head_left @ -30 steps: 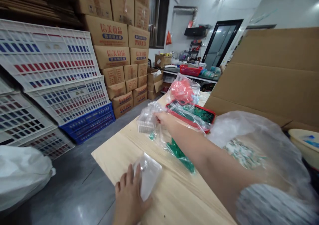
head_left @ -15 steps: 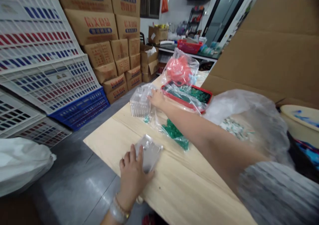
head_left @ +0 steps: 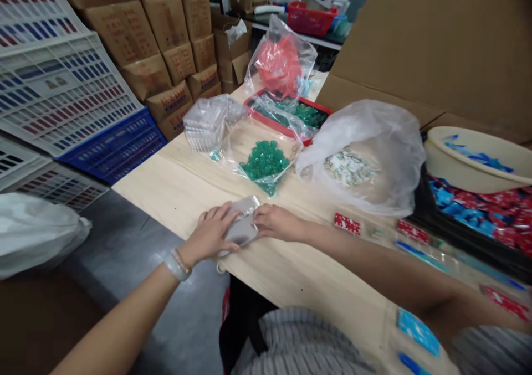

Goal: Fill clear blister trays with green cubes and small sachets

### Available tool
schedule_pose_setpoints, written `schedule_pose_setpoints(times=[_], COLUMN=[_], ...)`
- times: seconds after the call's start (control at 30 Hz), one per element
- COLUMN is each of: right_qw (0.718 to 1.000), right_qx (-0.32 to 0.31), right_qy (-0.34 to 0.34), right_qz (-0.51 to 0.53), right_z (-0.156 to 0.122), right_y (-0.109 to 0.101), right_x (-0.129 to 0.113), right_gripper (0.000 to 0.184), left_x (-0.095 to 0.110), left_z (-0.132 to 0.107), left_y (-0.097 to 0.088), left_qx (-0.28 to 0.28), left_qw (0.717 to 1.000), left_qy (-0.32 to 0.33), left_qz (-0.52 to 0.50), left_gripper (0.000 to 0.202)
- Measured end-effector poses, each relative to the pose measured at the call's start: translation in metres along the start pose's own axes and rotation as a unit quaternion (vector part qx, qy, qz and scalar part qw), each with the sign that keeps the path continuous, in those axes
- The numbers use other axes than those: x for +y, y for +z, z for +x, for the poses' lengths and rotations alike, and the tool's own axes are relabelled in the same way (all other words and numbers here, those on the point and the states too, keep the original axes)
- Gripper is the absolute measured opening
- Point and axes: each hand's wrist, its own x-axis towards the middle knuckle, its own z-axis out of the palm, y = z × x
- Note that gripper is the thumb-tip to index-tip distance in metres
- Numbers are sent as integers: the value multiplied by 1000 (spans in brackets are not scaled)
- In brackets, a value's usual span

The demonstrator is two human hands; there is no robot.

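Note:
A small clear plastic box [head_left: 243, 226] lies on the wooden table [head_left: 174, 189] near its front edge. My left hand [head_left: 211, 232] grips its left side, fingers curled over the lid. My right hand [head_left: 277, 221] grips its right side, fingers curled against it. Behind them lies a clear bag of green beads [head_left: 265, 162]. Left of the bag stands a stack of clear plastic boxes [head_left: 205, 124] in a bag.
A red tray [head_left: 286, 112] with green pieces and a bag of red items [head_left: 279, 65] sit further back. A large bag of white pieces [head_left: 361, 159], a cream basin [head_left: 474, 159], small red and blue packets [head_left: 477, 211], cardboard boxes [head_left: 166, 37] and crates [head_left: 66, 92] surround the table.
My right hand left the stack of clear boxes and came back to the small box under my left hand. The view tilted down toward the table.

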Motion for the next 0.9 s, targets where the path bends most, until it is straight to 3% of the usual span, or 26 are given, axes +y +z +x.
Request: schedule_pose_setpoints(times=[0.3, 0.5, 0.7, 0.8, 0.9], right_qw=[997, 982, 978, 976, 976], right_qx=[-56, -76, -118, -130, -133], right_qy=[-45, -43, -15, -33, -62], right_qz=[12, -168, -171, -173, -161], right_z=[15, 15, 19, 22, 20], right_y=[-9, -4, -4, -9, -9], right_x=[10, -24, -41, -39, -35], right_gripper=[24, 18, 21, 21, 22], left_x=[-5, 9, 15, 19, 29], left_z=[-2, -7, -9, -10, -13], left_y=[3, 5, 12, 15, 14], left_qx=[8, 60, 108, 133, 90], left_qw=[1000, 998, 993, 990, 995], left_qy=[7, -14, -34, -35, -24], left_qz=[-28, -3, 26, 43, 25], left_gripper=[71, 72, 69, 46, 19])
